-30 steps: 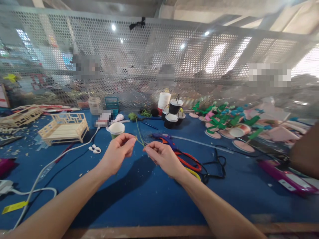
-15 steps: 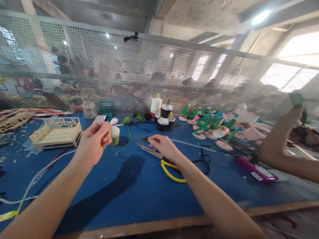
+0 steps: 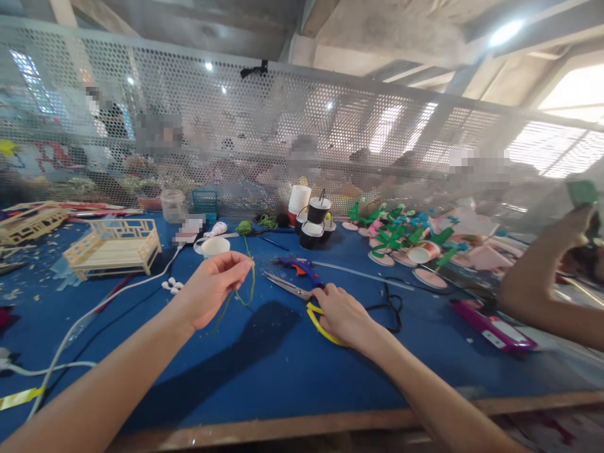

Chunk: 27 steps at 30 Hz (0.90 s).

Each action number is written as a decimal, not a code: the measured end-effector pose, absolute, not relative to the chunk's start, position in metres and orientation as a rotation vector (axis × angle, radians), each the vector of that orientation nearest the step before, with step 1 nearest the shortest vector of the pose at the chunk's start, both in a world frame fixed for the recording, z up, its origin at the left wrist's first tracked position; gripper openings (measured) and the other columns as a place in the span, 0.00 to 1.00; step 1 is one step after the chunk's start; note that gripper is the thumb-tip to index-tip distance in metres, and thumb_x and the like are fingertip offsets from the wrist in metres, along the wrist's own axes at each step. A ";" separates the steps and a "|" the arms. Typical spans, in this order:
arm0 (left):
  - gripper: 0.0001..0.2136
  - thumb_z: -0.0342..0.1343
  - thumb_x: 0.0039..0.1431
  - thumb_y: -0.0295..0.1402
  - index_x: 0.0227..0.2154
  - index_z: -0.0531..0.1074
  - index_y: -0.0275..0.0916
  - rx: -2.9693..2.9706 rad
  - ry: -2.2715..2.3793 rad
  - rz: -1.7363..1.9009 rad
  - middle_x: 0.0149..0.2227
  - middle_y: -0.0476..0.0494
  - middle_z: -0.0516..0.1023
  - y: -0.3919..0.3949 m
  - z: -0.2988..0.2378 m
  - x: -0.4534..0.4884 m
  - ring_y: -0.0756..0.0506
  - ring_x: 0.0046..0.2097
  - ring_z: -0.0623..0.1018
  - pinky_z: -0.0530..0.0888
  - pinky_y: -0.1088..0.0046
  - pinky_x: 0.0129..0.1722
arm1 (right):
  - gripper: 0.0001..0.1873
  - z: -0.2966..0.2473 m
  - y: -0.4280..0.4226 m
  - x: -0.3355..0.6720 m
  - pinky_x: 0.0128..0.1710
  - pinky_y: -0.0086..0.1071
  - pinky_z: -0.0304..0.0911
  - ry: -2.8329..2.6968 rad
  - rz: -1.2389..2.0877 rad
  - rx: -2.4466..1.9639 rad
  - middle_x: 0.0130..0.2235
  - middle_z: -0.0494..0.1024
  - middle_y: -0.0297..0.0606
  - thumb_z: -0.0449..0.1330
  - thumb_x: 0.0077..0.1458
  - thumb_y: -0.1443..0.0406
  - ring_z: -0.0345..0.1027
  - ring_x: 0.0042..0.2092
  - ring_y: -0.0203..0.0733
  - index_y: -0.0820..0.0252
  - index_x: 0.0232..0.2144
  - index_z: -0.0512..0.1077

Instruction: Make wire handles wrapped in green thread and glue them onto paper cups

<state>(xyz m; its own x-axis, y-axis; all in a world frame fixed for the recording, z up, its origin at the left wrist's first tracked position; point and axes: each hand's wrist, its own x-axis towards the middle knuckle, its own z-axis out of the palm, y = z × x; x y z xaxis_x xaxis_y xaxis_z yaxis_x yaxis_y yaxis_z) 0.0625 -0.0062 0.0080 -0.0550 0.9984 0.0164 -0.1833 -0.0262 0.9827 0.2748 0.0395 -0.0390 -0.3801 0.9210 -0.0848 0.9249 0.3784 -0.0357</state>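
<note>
Pinched between the thumb and fingers of my left hand (image 3: 212, 286) is a strand of green yarn (image 3: 253, 284), with a loop and loose end hanging below. It appears to run up toward a green yarn ball (image 3: 244, 228) behind. My right hand (image 3: 343, 316) is closed around the yellow handles of the scissors (image 3: 289, 286), which lie on the blue table with blades pointing left and away. Just beyond the blades rests a blue glue gun (image 3: 304, 269) with an orange trigger. A small cup (image 3: 216, 245) stands behind my left hand, partly hidden by it.
Small bamboo furniture (image 3: 116, 248) stands at the left beside a white cable (image 3: 94, 305). Black and white cups (image 3: 312, 234) are stacked at the back. Green paper plants (image 3: 389, 242) crowd the right, near a purple power strip (image 3: 493, 324) and another person's arm (image 3: 542, 283).
My left hand has moved right with the yarn, away from the cup. My right hand has come back from near the glue gun onto the scissors' handles.
</note>
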 end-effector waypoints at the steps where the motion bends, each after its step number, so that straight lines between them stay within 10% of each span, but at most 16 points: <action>1: 0.05 0.58 0.42 0.31 0.20 0.67 0.35 1.035 1.065 1.339 0.19 0.54 0.64 -0.005 0.005 0.062 0.56 0.22 0.62 0.58 0.81 0.22 | 0.22 -0.040 0.039 0.275 0.36 0.37 0.56 2.528 -0.089 1.715 0.40 0.68 0.56 0.51 0.40 0.75 0.64 0.40 0.53 0.69 0.42 0.66; 10: 0.07 0.57 0.43 0.32 0.21 0.65 0.35 1.001 1.105 1.348 0.16 0.52 0.65 0.004 -0.014 0.060 0.56 0.20 0.63 0.58 0.80 0.20 | 0.33 -0.043 0.046 0.283 0.38 0.34 0.57 2.564 -0.341 1.767 0.40 0.69 0.51 0.54 0.40 0.68 0.66 0.39 0.48 0.68 0.52 0.58; 22: 0.07 0.55 0.45 0.32 0.23 0.65 0.34 1.142 1.220 1.478 0.15 0.56 0.58 0.007 -0.021 0.064 0.57 0.18 0.58 0.54 0.82 0.17 | 0.11 -0.032 0.033 0.288 0.15 0.23 0.45 2.256 -2.423 1.684 0.15 0.60 0.25 0.59 0.42 0.60 0.50 0.15 0.25 0.61 0.24 0.64; 27: 0.06 0.54 0.46 0.34 0.25 0.66 0.36 1.225 1.319 1.549 0.17 0.55 0.60 0.008 -0.024 0.063 0.56 0.19 0.59 0.57 0.81 0.19 | 0.10 -0.022 0.021 0.278 0.18 0.23 0.56 2.069 -2.819 1.363 0.22 0.70 0.31 0.60 0.40 0.63 0.63 0.20 0.30 0.61 0.27 0.65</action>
<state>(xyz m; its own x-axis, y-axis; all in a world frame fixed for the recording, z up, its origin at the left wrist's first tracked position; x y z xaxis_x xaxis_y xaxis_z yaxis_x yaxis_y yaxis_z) 0.0630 0.0075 -0.0243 -0.2629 0.9453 0.1932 0.0403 -0.1893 0.9811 0.2783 0.0209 -0.0217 -0.5793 0.7950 -0.1800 -0.0666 -0.2663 -0.9616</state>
